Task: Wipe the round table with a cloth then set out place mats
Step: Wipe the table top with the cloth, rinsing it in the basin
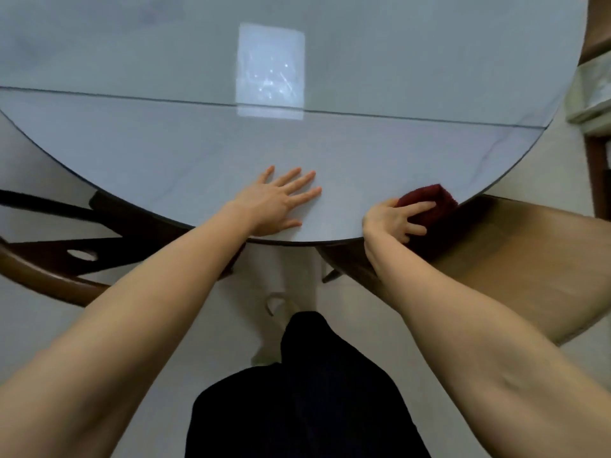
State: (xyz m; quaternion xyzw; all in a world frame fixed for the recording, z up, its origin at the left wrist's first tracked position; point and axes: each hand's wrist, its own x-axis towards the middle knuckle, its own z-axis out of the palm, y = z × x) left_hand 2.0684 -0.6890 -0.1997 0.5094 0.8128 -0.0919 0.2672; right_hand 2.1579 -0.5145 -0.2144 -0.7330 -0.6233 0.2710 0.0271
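Round table [198, 150] fills the upper part of the view, its top pale grey and glossy with faint marble-like veining, a thin dark rim tracing the curve nearest the person. A straight dark seam [330, 111] runs across it from side to side, and a bright rectangular reflection [270, 71] sits on the shine, speckled with small glints. Left hand [274, 203] lies flat on the smooth surface close to the near edge, palm down, fingers spread wide and pointing away from the body. Right hand [395, 219] is clamped down on a dark red cloth [426, 200], and that cloth looks thick, nubby, folded into a compact pad, sitting right at the table's near-right edge and partly drooping over the rim. Fingers curl over the top of it, thumb side toward the table's middle. Both forearms are bare, reaching in from below. Under the rim on the right, a wooden chair [529, 252] shows a broad tan seat with a darker brown frame; on the left, another dark wooden chair [66, 256] shows curved rails and an oval cut-out. Pale floor [291, 266] lies beneath, and dark clothing [307, 391] covers the person's front at the bottom.
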